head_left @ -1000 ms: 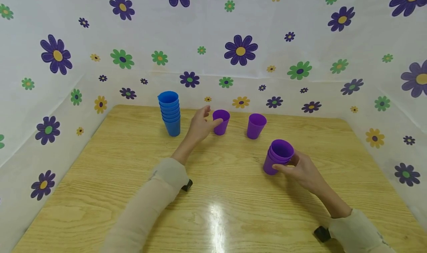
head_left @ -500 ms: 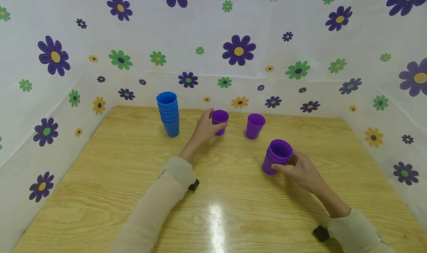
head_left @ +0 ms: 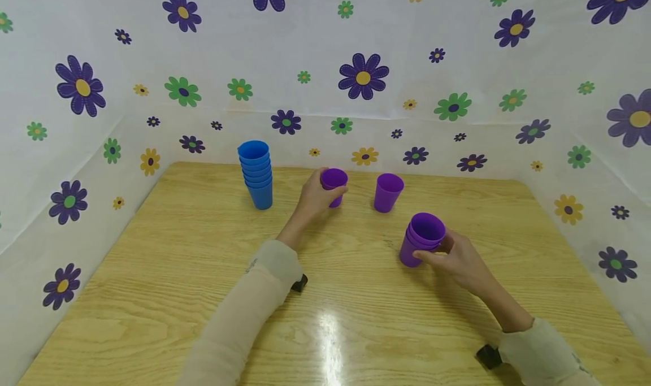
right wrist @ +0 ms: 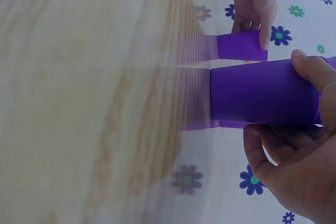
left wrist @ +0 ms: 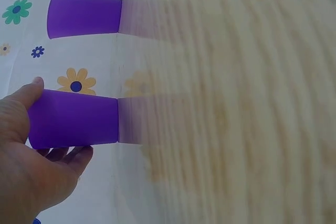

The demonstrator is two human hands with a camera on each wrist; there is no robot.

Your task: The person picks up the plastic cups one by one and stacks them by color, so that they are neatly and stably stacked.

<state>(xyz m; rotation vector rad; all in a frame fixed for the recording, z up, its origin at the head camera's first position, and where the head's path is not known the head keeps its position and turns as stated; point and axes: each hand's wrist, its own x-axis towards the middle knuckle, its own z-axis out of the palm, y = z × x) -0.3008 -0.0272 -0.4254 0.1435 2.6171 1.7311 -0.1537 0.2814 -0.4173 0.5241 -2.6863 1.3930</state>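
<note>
My left hand [head_left: 315,198] grips an upright purple cup [head_left: 334,179] near the back of the table. In the left wrist view its thumb and fingers lie on opposite sides of the cup [left wrist: 76,120], close to the rim, and the base meets the table. My right hand [head_left: 464,263] holds a short stack of nested purple cups [head_left: 412,251], nearer to me and to the right. The right wrist view shows thumb and fingers around the stack [right wrist: 262,94], its base at the tabletop. A lone purple cup [head_left: 389,195] stands upright between the hands, further back.
A tall stack of nested blue cups [head_left: 261,196] stands left of my left hand. The wooden table [head_left: 325,295] runs back to a white flowered cloth [head_left: 315,47], which also hangs along both sides.
My left hand has moved slightly right and taken hold of the purple cup beside it, its fingers coming round the cup. The right hand and its stack have stayed in place.
</note>
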